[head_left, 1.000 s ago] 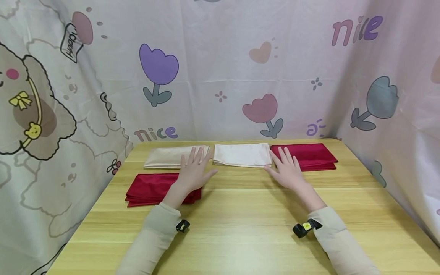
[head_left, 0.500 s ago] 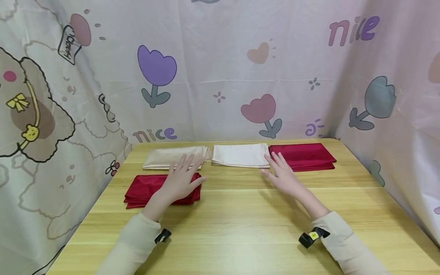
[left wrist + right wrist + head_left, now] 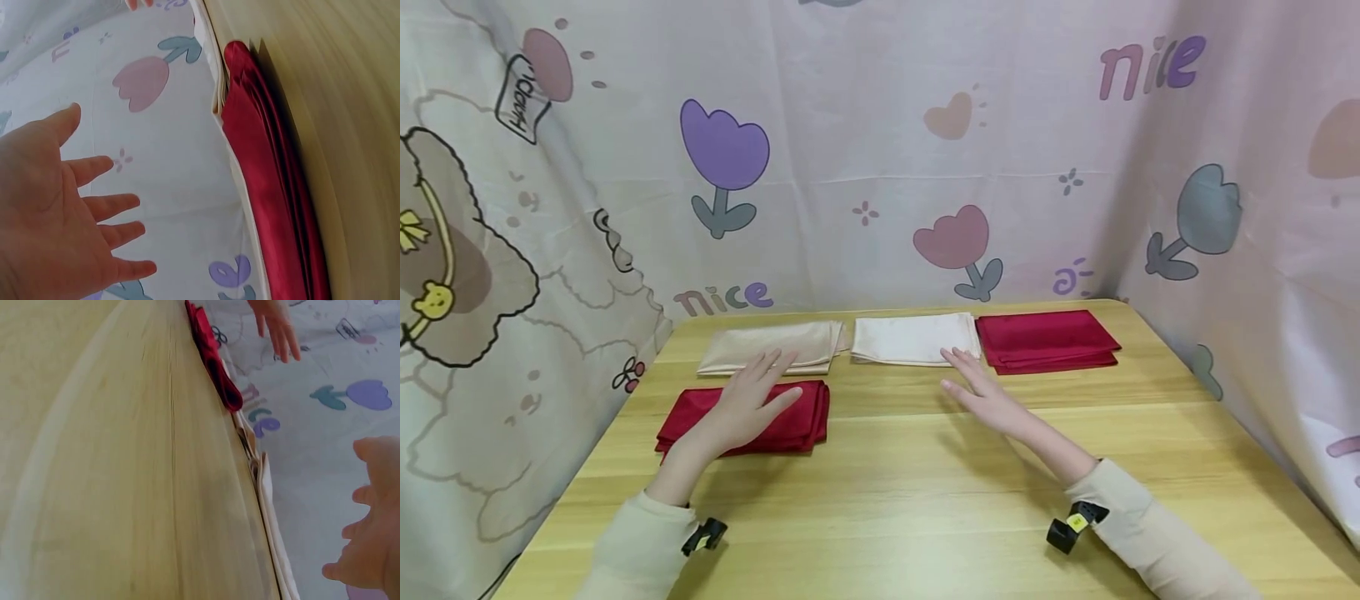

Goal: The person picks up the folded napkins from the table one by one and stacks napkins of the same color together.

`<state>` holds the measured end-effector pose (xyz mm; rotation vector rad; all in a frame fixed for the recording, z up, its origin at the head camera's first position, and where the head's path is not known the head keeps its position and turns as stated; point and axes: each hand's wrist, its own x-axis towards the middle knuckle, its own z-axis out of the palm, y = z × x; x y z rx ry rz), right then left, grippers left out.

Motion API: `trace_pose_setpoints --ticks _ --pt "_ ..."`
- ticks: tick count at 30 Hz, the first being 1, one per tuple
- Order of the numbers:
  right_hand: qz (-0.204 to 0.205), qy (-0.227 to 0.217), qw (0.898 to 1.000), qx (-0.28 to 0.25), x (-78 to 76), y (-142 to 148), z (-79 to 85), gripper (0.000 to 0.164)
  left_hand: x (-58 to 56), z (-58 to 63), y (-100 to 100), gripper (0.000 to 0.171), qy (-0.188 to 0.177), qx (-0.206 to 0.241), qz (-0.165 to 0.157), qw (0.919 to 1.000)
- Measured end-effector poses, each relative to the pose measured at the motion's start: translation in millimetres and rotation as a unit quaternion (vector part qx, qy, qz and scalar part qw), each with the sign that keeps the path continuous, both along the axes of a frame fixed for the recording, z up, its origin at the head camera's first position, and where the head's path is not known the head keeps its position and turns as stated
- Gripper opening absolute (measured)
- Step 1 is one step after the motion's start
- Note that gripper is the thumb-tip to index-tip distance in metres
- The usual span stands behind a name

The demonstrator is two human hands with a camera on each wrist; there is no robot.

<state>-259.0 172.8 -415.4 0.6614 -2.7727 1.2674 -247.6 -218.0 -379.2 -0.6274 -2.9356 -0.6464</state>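
Note:
My left hand [image 3: 745, 408] hovers with straight, spread fingers over the front red folded cloth [image 3: 801, 417] at the left of the table. In the left wrist view a gap separates that hand [image 3: 56, 212] from the layered red cloth [image 3: 256, 169]. Behind it lies a beige folded cloth [image 3: 775, 343]. My right hand [image 3: 988, 400], fingers also extended, is in the air just in front of a white folded cloth [image 3: 913, 337]. To the right of the white one lies another red folded cloth [image 3: 1045, 337]. Neither hand holds anything.
The wooden table [image 3: 880, 500] carries three cloths in a row along its back edge. A patterned curtain [image 3: 850, 125] rises behind the table and on both sides. Black wrist cameras sit on both cuffs.
My left hand has drawn back leftward, from the beige cloth's right end to above the front red cloth. My right hand has pulled back and left from the back red cloth. The cloths stay put.

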Motion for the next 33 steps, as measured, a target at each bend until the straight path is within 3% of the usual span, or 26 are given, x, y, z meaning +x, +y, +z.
trace_pose_setpoints --ticks 4,8,13,19,23,25,27,29,33 --pt "0.02 -0.044 0.997 -0.055 1.6 -6.9 4.5 0.061 0.8 -0.7 -14.2 0.064 -0.02 0.029 -0.01 0.9993" --pt "0.033 -0.112 0.986 -0.12 2.2 -13.6 5.7 0.061 2.7 0.6 -29.2 0.062 -0.06 0.067 -0.014 0.9959" --pt "0.045 -0.189 0.958 -0.209 5.1 -25.9 7.5 0.063 4.0 1.1 -50.0 0.06 -0.109 0.123 -0.01 0.9863" --pt "0.072 -0.242 0.922 -0.293 6.5 -44.2 5.1 0.063 6.6 0.7 -74.5 0.06 -0.172 0.194 0.002 0.9658" --pt "0.087 -0.266 0.902 -0.33 7.0 -55.9 1.6 0.061 4.8 -3.2 -94.4 0.059 -0.19 0.247 -0.033 0.9498" --pt "0.093 -0.277 0.89 -0.351 7.4 -61.1 0.6 0.061 2.4 -6.2 -104.7 0.057 -0.197 0.282 -0.062 0.937" --pt "0.097 -0.287 0.878 -0.371 7.0 -65.9 -0.5 0.061 -0.7 -9.4 -113.7 0.055 -0.209 0.322 -0.095 0.9185" --pt "0.103 -0.299 0.865 -0.39 5.7 -69.6 -2.4 0.062 -3.9 -13.0 -121.2 0.053 -0.224 0.366 -0.126 0.8945" --pt "0.124 -0.323 0.846 -0.406 1.5 -76.4 -7.6 0.065 -8.4 -19.8 -135.3 0.05 -0.258 0.451 -0.171 0.8373"
